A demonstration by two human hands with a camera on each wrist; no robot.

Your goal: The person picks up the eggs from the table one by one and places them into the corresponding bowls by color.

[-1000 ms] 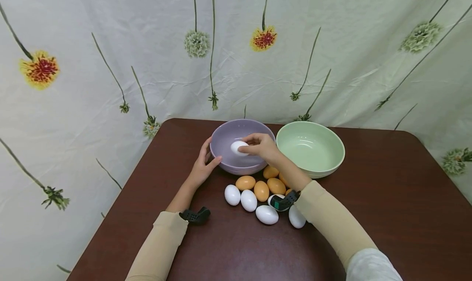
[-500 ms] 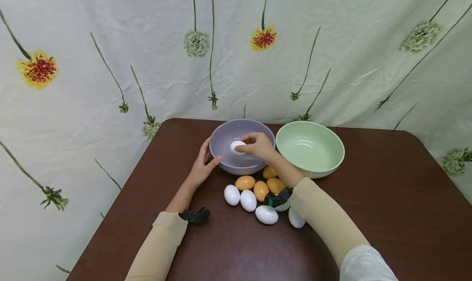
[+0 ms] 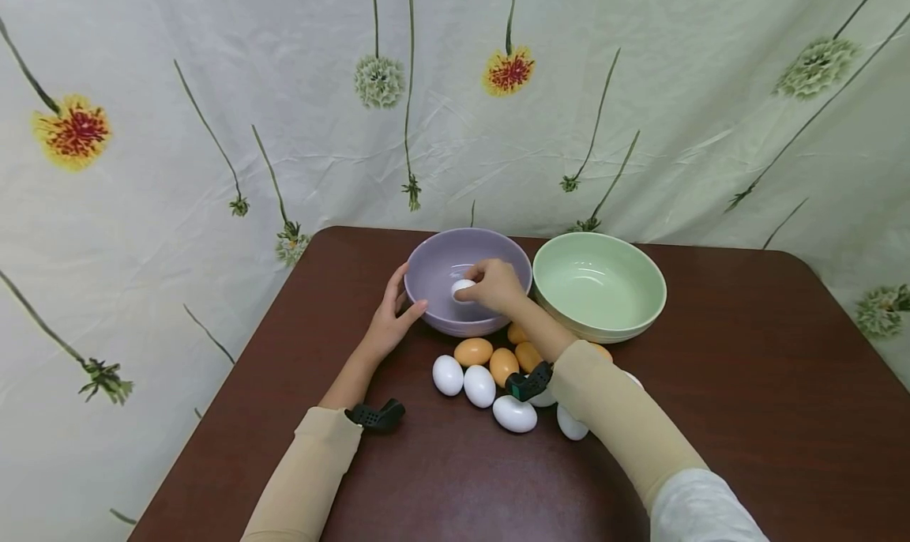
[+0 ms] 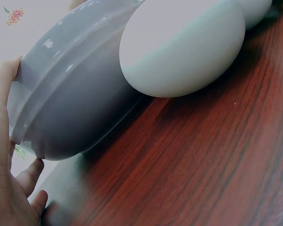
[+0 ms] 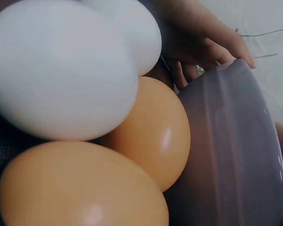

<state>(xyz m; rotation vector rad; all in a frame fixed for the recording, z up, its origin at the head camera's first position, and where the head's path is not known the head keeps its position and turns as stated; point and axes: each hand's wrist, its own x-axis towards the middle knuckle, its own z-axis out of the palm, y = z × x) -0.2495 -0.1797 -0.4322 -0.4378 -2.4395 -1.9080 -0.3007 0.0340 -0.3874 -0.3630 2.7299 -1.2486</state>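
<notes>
The purple bowl (image 3: 432,277), green bowl (image 3: 600,285), white eggs (image 3: 479,387) and orange eggs (image 3: 473,352) are contrasting with the brown desk (image 3: 426,479) and flower-patterned cloth (image 3: 298,92).

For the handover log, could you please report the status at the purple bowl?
Left hand holding purple bowl. Right hand pinching white egg inside; bottom contact unclear. Loose eggs in front; nothing seen blocking.

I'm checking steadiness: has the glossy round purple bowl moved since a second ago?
No: in the head view, the purple bowl shows no visible shift against the dark brown wood-grain table.
</notes>
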